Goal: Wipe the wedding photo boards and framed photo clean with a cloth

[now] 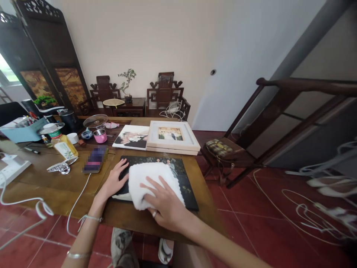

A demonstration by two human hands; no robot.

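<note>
A dark photo panel lies flat near the front edge of the wooden table. On top of it is a folded white fluffy cloth, which covers much of the picture. My right hand presses on the cloth with fingers spread over it, the near edge gathered at its thumb side. At the panel's left edge, my left hand rests open and flat, its fingers pointing away from me. Two small figures show on the panel beyond the cloth.
Behind the panel stand stacked framed photos and a white photo panel. To the left are a phone with its cable, a hair clip, a bottle and a pink cup. A wooden chair stands right.
</note>
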